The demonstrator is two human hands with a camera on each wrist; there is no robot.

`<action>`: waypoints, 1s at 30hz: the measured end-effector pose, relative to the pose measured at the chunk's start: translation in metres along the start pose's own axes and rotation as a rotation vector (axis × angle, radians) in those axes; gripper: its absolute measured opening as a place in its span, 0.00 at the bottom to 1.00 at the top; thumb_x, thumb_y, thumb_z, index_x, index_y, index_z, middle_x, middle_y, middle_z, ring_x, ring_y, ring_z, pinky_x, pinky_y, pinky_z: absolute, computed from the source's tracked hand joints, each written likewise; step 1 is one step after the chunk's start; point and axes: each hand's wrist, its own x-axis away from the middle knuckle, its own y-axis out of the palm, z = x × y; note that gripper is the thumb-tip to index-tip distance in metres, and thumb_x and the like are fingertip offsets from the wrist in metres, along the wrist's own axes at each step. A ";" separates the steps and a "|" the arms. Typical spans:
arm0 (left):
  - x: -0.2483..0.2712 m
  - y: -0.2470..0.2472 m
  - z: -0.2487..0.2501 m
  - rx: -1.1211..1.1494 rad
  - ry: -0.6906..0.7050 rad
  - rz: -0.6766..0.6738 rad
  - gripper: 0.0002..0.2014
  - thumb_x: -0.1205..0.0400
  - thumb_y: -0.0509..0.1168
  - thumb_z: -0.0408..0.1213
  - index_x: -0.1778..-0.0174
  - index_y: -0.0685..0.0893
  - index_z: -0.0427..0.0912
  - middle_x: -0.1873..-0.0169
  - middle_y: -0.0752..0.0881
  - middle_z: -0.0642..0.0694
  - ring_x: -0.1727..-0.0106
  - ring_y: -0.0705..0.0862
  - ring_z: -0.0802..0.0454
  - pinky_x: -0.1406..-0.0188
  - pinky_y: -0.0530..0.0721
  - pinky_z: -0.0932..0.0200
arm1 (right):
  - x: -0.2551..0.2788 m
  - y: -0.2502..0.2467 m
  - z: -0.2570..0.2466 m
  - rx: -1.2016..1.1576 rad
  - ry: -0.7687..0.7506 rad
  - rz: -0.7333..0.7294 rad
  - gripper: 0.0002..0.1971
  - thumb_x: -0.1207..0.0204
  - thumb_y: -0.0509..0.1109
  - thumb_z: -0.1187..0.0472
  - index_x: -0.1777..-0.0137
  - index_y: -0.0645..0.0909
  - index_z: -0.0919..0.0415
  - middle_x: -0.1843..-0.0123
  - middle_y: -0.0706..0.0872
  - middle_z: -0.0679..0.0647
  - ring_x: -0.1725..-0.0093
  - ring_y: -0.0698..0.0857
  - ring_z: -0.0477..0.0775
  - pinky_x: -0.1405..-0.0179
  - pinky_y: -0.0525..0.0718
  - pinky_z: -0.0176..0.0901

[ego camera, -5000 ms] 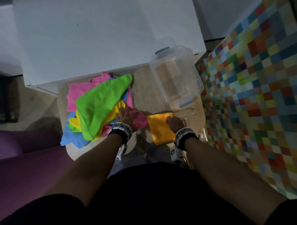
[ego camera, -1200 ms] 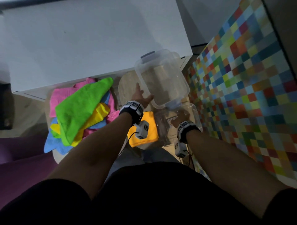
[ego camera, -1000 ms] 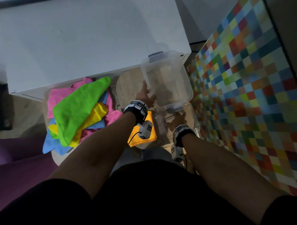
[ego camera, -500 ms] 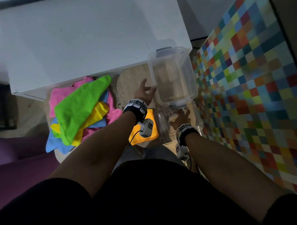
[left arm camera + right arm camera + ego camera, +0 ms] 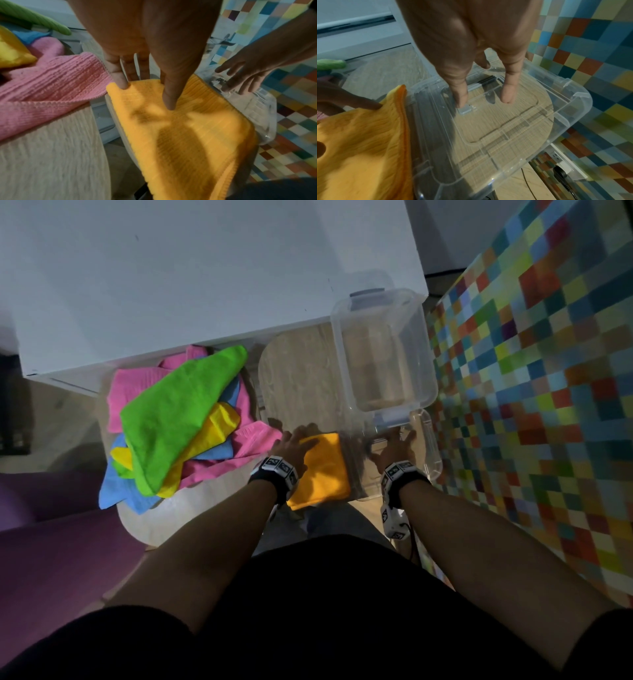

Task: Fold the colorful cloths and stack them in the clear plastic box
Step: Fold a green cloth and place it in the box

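My left hand (image 5: pixel 145 44) lies flat, fingers straight, on the folded orange cloth (image 5: pixel 322 470) at the near table edge; it looks soft and light, so I'd pinch its folded edge to keep the layers together. Just beside it my right hand (image 5: pixel 471 44) reaches with straight fingers into the clear plastic box (image 5: pixel 573 94), gripping nothing. The unfolded pile (image 5: pixel 178 419) lies farther left.

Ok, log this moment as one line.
left hand: fingers on folded orange cloth | right hand: fingers on clear lid | clear box: open, empty | cloth pile: unfolded
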 end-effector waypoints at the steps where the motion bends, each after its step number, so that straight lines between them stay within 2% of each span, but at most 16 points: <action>1: 0.002 0.000 0.000 0.002 -0.001 -0.010 0.39 0.24 0.71 0.44 0.19 0.60 0.59 0.19 0.57 0.43 0.23 0.63 0.35 0.28 0.71 0.40 | 0.000 0.001 0.000 0.010 -0.007 0.011 0.42 0.24 0.66 0.37 0.17 0.54 0.56 0.15 0.55 0.64 0.17 0.56 0.68 0.18 0.47 0.67; 3: 0.007 -0.003 -0.001 0.023 0.001 0.042 0.37 0.23 0.70 0.46 0.18 0.60 0.57 0.19 0.58 0.43 0.23 0.62 0.35 0.27 0.70 0.38 | -0.001 0.001 0.001 0.039 -0.024 0.027 0.44 0.25 0.67 0.36 0.17 0.53 0.58 0.16 0.57 0.65 0.17 0.57 0.69 0.18 0.47 0.67; 5: 0.015 -0.013 -0.008 0.092 -0.041 0.143 0.34 0.22 0.68 0.47 0.20 0.64 0.53 0.20 0.62 0.43 0.23 0.62 0.36 0.27 0.69 0.39 | 0.001 0.002 -0.001 0.032 0.001 0.061 0.47 0.25 0.65 0.35 0.15 0.49 0.59 0.15 0.51 0.65 0.16 0.53 0.70 0.18 0.46 0.69; 7: 0.023 -0.025 -0.022 0.190 -0.122 0.262 0.28 0.22 0.66 0.46 0.24 0.72 0.50 0.24 0.69 0.43 0.25 0.65 0.38 0.28 0.70 0.41 | 0.013 -0.001 -0.008 -0.043 0.054 0.100 0.44 0.22 0.64 0.39 0.15 0.50 0.62 0.15 0.49 0.65 0.17 0.54 0.71 0.19 0.53 0.67; 8: 0.028 -0.031 -0.031 0.235 -0.161 0.319 0.25 0.23 0.66 0.45 0.28 0.76 0.50 0.26 0.72 0.43 0.26 0.68 0.39 0.30 0.71 0.42 | 0.021 -0.004 -0.014 -0.070 0.060 0.129 0.38 0.20 0.62 0.43 0.17 0.55 0.63 0.16 0.55 0.65 0.19 0.60 0.70 0.20 0.59 0.65; 10: 0.039 -0.043 -0.054 0.299 -0.234 0.439 0.20 0.24 0.67 0.45 0.36 0.83 0.50 0.33 0.79 0.44 0.31 0.72 0.39 0.36 0.74 0.45 | 0.037 -0.007 -0.031 -0.117 -0.018 0.187 0.26 0.19 0.61 0.47 0.27 0.72 0.62 0.27 0.75 0.64 0.30 0.76 0.67 0.32 0.74 0.58; 12: 0.054 -0.058 -0.078 0.336 -0.296 0.565 0.15 0.26 0.66 0.46 0.45 0.87 0.49 0.41 0.84 0.43 0.38 0.76 0.36 0.43 0.77 0.46 | 0.055 -0.005 -0.052 -0.114 -0.223 0.188 0.19 0.21 0.60 0.47 0.46 0.84 0.60 0.45 0.86 0.62 0.44 0.84 0.65 0.47 0.80 0.51; 14: 0.070 -0.071 -0.103 0.363 -0.384 0.690 0.13 0.28 0.65 0.44 0.51 0.89 0.49 0.47 0.86 0.43 0.42 0.78 0.34 0.49 0.77 0.46 | 0.067 0.001 -0.076 -0.139 -0.411 0.110 0.17 0.24 0.62 0.47 0.68 0.78 0.58 0.65 0.80 0.60 0.58 0.82 0.61 0.61 0.74 0.45; 16: 0.090 -0.079 -0.128 0.364 -0.508 0.765 0.14 0.30 0.64 0.45 0.52 0.89 0.49 0.45 0.85 0.43 0.40 0.77 0.35 0.47 0.76 0.46 | 0.081 0.010 -0.100 -0.119 -0.524 -0.029 0.22 0.24 0.69 0.46 0.75 0.68 0.55 0.72 0.75 0.54 0.63 0.77 0.57 0.65 0.68 0.44; 18: 0.110 -0.079 -0.154 0.365 -0.660 0.761 0.16 0.29 0.65 0.46 0.47 0.87 0.49 0.36 0.80 0.41 0.33 0.73 0.35 0.39 0.72 0.44 | 0.097 0.016 -0.126 -0.142 -0.592 -0.087 0.24 0.25 0.72 0.45 0.76 0.69 0.54 0.75 0.74 0.51 0.66 0.76 0.55 0.67 0.68 0.44; 20: 0.125 -0.075 -0.175 0.413 -0.817 0.687 0.25 0.28 0.69 0.48 0.34 0.80 0.47 0.26 0.71 0.39 0.25 0.65 0.34 0.30 0.65 0.40 | 0.111 0.021 -0.151 -0.225 -0.629 -0.118 0.17 0.27 0.75 0.45 0.71 0.79 0.54 0.71 0.81 0.50 0.64 0.81 0.54 0.65 0.74 0.44; 21: 0.132 -0.073 -0.184 0.486 -0.900 0.632 0.33 0.29 0.71 0.51 0.28 0.73 0.46 0.23 0.66 0.38 0.23 0.63 0.34 0.27 0.64 0.38 | 0.116 0.024 -0.164 -0.253 -0.656 -0.120 0.14 0.28 0.77 0.47 0.63 0.85 0.58 0.65 0.86 0.52 0.61 0.84 0.53 0.61 0.78 0.44; 23: 0.148 -0.070 -0.198 0.699 -1.024 0.484 0.44 0.30 0.73 0.54 0.22 0.62 0.42 0.22 0.64 0.36 0.23 0.64 0.32 0.27 0.68 0.35 | 0.125 0.032 -0.188 -0.265 -0.714 -0.117 0.14 0.30 0.79 0.52 0.54 0.88 0.64 0.56 0.88 0.54 0.56 0.86 0.53 0.53 0.82 0.43; 26: 0.165 -0.054 -0.220 0.831 -0.893 0.204 0.35 0.24 0.70 0.55 0.25 0.71 0.42 0.30 0.75 0.35 0.33 0.77 0.32 0.39 0.80 0.41 | 0.137 0.051 -0.217 -0.052 -0.780 -0.129 0.14 0.29 0.75 0.58 0.43 0.88 0.59 0.47 0.90 0.58 0.45 0.87 0.61 0.52 0.77 0.36; 28: 0.172 -0.046 -0.233 0.878 -0.818 0.187 0.32 0.25 0.70 0.57 0.30 0.77 0.41 0.35 0.81 0.36 0.39 0.81 0.35 0.46 0.80 0.49 | 0.151 0.064 -0.231 0.047 -0.774 -0.238 0.23 0.26 0.68 0.62 0.29 0.80 0.53 0.35 0.85 0.59 0.38 0.84 0.62 0.45 0.77 0.38; 30: 0.173 -0.044 -0.243 0.902 -0.804 0.272 0.28 0.26 0.73 0.54 0.36 0.79 0.39 0.40 0.83 0.37 0.42 0.83 0.38 0.52 0.77 0.54 | 0.161 0.078 -0.246 0.105 -0.799 -0.280 0.23 0.23 0.64 0.62 0.27 0.77 0.51 0.32 0.83 0.59 0.35 0.82 0.63 0.42 0.77 0.42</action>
